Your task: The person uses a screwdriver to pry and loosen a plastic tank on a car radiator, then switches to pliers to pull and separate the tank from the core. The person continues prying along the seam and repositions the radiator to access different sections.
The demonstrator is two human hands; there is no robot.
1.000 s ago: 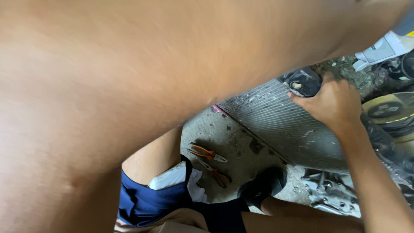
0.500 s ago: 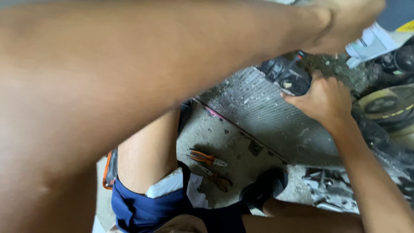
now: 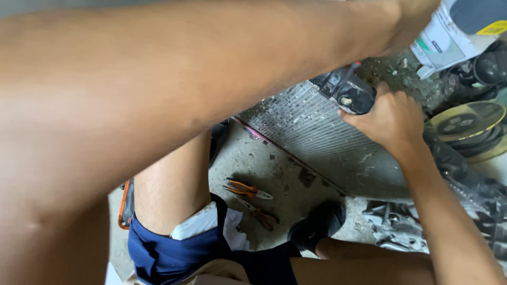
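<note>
Right hand (image 3: 391, 119), fingers closed on the radiator (image 3: 317, 137) cap at 1 o'clock, risks cuts from fins; left hand (image 3: 417, 16) grip unclear.

Your left arm (image 3: 158, 95) is stretching across the near top of the view, from the left edge to the far right, where your left hand (image 3: 417, 16) is meeting a white container (image 3: 449, 37) at the far right corner. Below it, a radiator (image 3: 327, 142) is lying tilted on the concrete floor (image 3: 274, 174), right of centre. Your right hand (image 3: 391, 119) is resting on the radiator's far end, touching the black end fitting (image 3: 348, 92). Two pairs of pliers (image 3: 248, 190) (image 3: 259, 214) are lying on the floor left of the radiator, between your left knee (image 3: 174, 195) and your shoe (image 3: 317, 227). Round discs (image 3: 465, 126) are stacking up right of your right hand.
</note>
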